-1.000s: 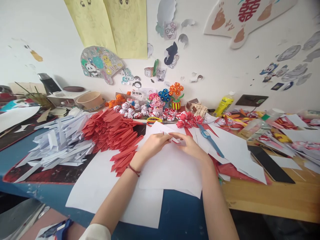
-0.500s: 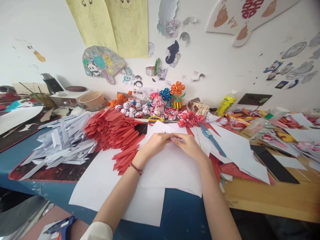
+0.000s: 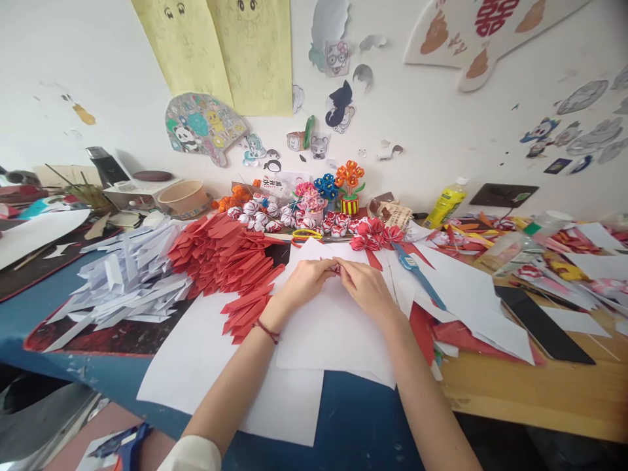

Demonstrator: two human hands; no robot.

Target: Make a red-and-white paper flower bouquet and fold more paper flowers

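Fingertips of both my hands meet above the white paper sheets [image 3: 338, 333] at the middle of the table. Between them shows a bit of a small red-and-white paper piece [image 3: 337, 269], mostly hidden by the fingers. My left hand [image 3: 309, 281] pinches it from the left, a dark red cord around that wrist. From the right, my right hand [image 3: 367, 286] is closed on it too, thumb and forefinger together. Folded red paper strips [image 3: 220, 255] lie in a pile just left of my left hand. Red-and-white paper balls [image 3: 375, 233] sit behind the hands.
White folded strips [image 3: 130, 271] are heaped at the left. A blue watch [image 3: 417, 275], a black phone [image 3: 542, 324] and cut paper lie at the right. Behind stand beaded flowers in a striped pot [image 3: 349, 204], a yellow bottle [image 3: 446, 201] and a beige bowl [image 3: 184, 195].
My right hand has turned slightly, its fingers now more bent and pointing down at the small paper piece. My left hand is nearly unmoved. The view has shifted a little.
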